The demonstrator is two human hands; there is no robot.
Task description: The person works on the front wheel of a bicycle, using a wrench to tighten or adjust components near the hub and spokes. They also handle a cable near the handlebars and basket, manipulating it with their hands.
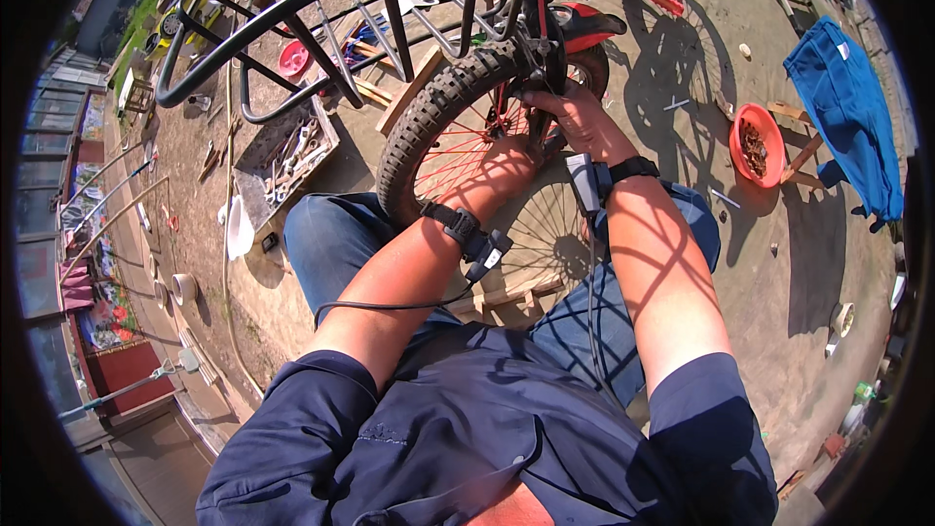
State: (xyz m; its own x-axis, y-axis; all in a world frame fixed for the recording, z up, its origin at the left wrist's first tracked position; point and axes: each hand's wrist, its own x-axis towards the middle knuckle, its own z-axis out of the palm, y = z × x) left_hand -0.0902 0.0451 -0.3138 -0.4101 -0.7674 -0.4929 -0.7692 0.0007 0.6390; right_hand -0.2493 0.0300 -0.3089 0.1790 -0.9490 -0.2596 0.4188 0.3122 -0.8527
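Note:
A bicycle stands in front of me, its front wheel (404,151) between my knees, with a knobby dusty tyre and red spokes. My left hand (511,164) is by the wheel's hub and spokes, its fingers curled; what they hold is hidden. Higher and to the right, my right hand (577,119) is closed around the lower part of the dark front fork (538,58), its thumb towards the wheel. A red-and-black mudguard (587,27) sits above the tyre. The black wire basket (292,15) juts out over the upper left.
A grey tray of tools (289,153) lies on the ground at left, near a white scoop-like piece (239,227). On the right are a red bowl (757,146) with brown bits and a stool draped with blue cloth (845,117). Wooden pieces (409,93) lie beside the wheel.

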